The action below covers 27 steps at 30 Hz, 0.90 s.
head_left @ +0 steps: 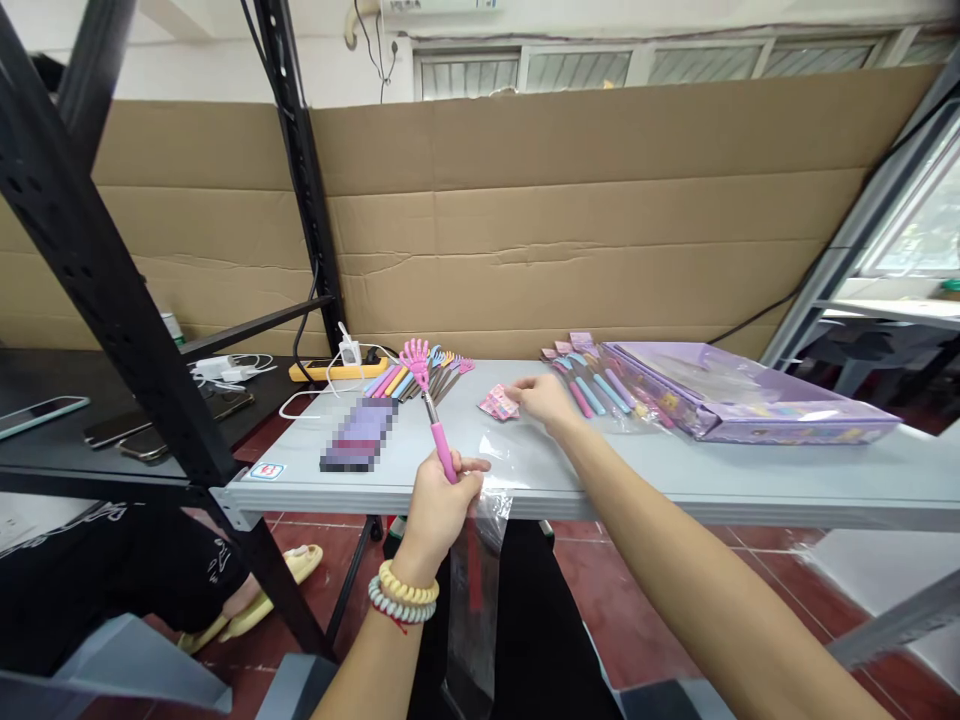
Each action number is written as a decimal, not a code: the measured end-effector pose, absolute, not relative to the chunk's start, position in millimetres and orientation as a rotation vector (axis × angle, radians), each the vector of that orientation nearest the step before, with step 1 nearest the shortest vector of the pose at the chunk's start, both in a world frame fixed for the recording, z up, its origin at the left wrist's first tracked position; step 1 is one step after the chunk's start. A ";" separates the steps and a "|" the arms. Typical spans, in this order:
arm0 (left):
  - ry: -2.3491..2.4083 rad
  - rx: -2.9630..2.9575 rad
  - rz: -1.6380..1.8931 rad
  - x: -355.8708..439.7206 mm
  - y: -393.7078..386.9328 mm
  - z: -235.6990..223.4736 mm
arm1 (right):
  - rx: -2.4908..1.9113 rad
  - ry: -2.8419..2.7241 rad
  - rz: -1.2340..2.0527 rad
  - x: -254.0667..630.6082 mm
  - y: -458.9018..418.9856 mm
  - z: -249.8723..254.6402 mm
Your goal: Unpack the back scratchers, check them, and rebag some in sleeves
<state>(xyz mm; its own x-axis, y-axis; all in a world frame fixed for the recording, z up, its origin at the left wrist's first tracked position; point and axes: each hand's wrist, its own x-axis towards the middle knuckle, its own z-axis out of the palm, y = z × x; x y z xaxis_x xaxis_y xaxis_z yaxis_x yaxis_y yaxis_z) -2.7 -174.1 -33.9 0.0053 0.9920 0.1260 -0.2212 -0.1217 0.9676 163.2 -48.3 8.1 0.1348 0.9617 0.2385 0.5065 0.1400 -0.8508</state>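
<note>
My left hand (439, 510) is closed around the pink handle of a back scratcher (444, 450), whose hand-shaped pink head points up and away from me. A clear plastic bag (476, 590) hangs from the same hand over the table's front edge. My right hand (544, 400) reaches across the table, its fingertips pinched at the edge of a small pile of pink printed cards (499, 403). Behind the left hand lies a row of back scratchers (401, 378) in several colours. Right of my right hand lie bagged back scratchers (600, 385) with pink cards at their tops.
A purple box (750, 390) stands on the right of the white table (787, 480). At the left are a blurred purple item (360, 435), a yellow power strip (341, 370) with a white cable and a black shelf post (112, 260). Another person's leg (127, 570) is at lower left.
</note>
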 end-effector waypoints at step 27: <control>0.978 1.403 1.820 70.5 -110.3 30.8 | -0.867 -1.459 1.508 201.8 -142.8 45.7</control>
<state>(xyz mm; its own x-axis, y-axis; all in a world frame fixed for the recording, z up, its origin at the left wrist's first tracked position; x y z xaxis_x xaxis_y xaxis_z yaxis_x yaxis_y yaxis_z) 70.5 -110.3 30.8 -0.2313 0.8336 0.5017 -0.0417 -0.5237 0.8509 201.8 -142.8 45.7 -0.4044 0.9115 0.0748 -0.1046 0.0351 -0.9939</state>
